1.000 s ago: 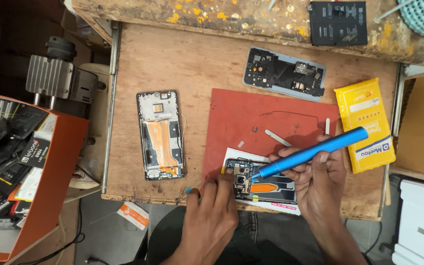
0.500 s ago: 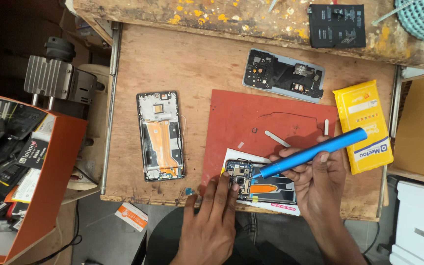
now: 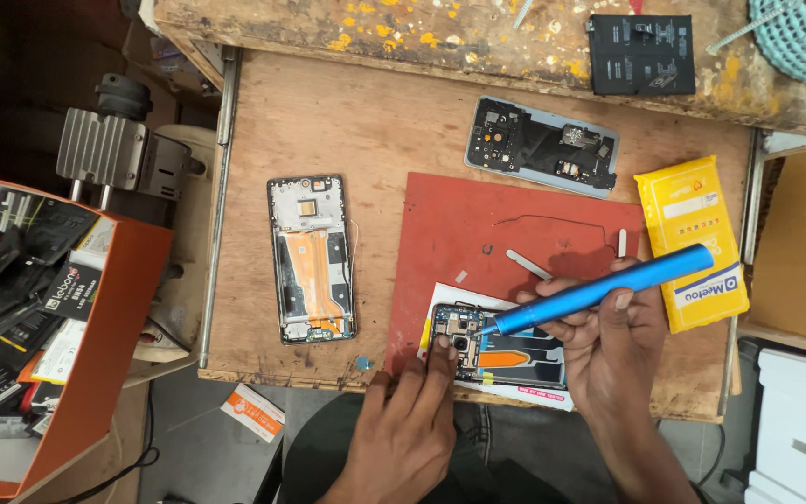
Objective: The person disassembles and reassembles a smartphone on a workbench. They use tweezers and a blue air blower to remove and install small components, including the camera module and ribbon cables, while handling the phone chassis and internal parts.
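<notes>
1. Worn wooden workbench (image 3: 347, 121) is being viewed from above, with a red mat (image 3: 478, 233) lying at centre.
2. An opened phone (image 3: 501, 350) is being steadied at lower centre by the left hand (image 3: 403, 429), fingertips pressed on its left end.
3. A blue screwdriver (image 3: 608, 287) is being pinched in the right hand (image 3: 608, 350), its tip touching the phone.
4. Another opened phone frame (image 3: 312, 257) is lying left of the mat; a yellow packet (image 3: 692, 243) is lying right.

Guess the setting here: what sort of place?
Likely a phone repair bench. The right hand holds a blue screwdriver over an opened phone steadied by the left hand; a stripped phone frame lies nearby.
</notes>
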